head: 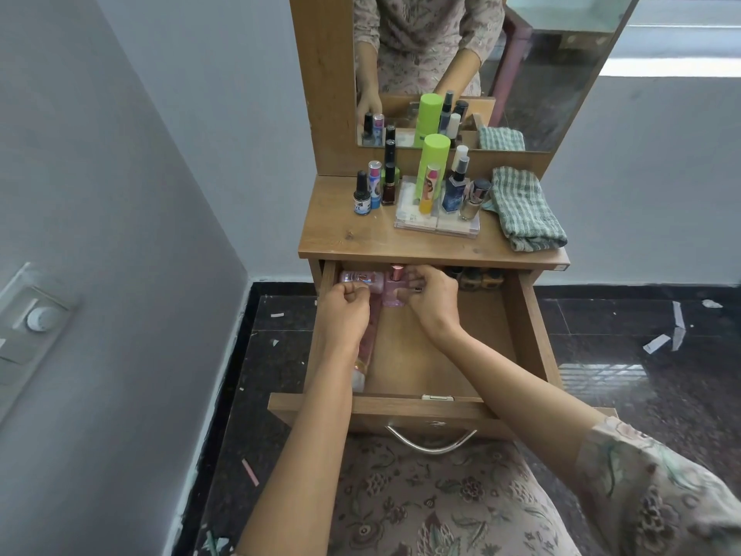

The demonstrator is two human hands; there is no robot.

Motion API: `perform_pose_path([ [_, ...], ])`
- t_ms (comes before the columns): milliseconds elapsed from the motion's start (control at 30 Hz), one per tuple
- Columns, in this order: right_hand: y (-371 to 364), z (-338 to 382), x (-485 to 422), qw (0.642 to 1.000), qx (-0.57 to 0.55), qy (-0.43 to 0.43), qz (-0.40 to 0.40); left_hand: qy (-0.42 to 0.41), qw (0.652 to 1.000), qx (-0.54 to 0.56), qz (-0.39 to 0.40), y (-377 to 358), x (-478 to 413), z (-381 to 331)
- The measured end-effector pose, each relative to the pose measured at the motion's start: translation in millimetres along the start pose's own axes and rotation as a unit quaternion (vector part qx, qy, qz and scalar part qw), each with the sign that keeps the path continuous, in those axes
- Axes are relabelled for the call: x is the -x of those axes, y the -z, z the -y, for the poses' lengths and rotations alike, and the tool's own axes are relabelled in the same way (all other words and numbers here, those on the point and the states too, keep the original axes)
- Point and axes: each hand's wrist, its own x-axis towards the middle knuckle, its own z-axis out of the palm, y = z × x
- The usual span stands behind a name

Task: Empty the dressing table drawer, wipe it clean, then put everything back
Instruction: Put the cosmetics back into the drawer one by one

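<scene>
Both hands are working at the back-left corner of the pulled-out light-brown wooden drawer [525, 327]. The right hand [435, 292] is curling its fingers round a pink square glass perfume bottle [393, 294] with a rose-gold cap, which is standing upright right up against the back, partly tucked under the lip of the wooden tabletop [353, 234]. The left hand [347, 302] is balled up just in front of a pink plastic bottle [353, 276] that's lying on its side. Honestly can't tell if it's actually got hold of it or is only touching it.

That lying bottle's long axis is running left to right along the back, cap end pointing at the perfume bottle, so the two are touching or very nearly. A long pinkish-yellow tube [364, 355] is lying along the left wall under the left forearm, and some dark and gold jars [475, 278] are sitting at the back right.

My guess is anything coming out has to slide toward the person first, then go up, because of that overhang. The checked green cloth [525, 210] is sitting folded on top, next to a clear plastic tray [433, 226] of bottles. I can't call whether this is emptying or refilling.
</scene>
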Motion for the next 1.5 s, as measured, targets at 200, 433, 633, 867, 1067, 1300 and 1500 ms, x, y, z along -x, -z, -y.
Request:
perform_pose_path([
  [200,17.5,17.1,8.1,0.989,0.125,-0.055,0.064,-0.002,1.0,0.002,0.002,1.8,1.9,-0.1],
  [433,58.5,119.9,-6.2,0.948,0.263,0.171,0.051,-0.019,1.0,0.002,0.002,1.0,0.6,-1.3],
  [633,49.7,162.4,-89.4,0.894,0.323,0.306,0.049,-0.034,0.999,-0.016,0.005,2.6,3.1,-0.6],
  [867,40.2,167.6,-120.3,0.862,0.394,0.299,0.112,-0.055,0.998,-0.032,0.015,0.9,2.3,-1.3],
  [1067,25.8,168.6,-111.5,0.813,0.465,0.324,0.134,-0.055,0.998,-0.035,0.017,-0.3,0.5,-0.4],
  [1300,26.5,166.1,-109.0,0.809,0.429,0.385,0.121,-0.056,0.997,-0.042,0.02,0.9,1.8,-1.3],
  [1500,55.6,153.5,-68.2,0.944,0.079,0.294,0.129,-0.032,0.997,0.047,0.047,-0.4,-0.6,-1.1],
])
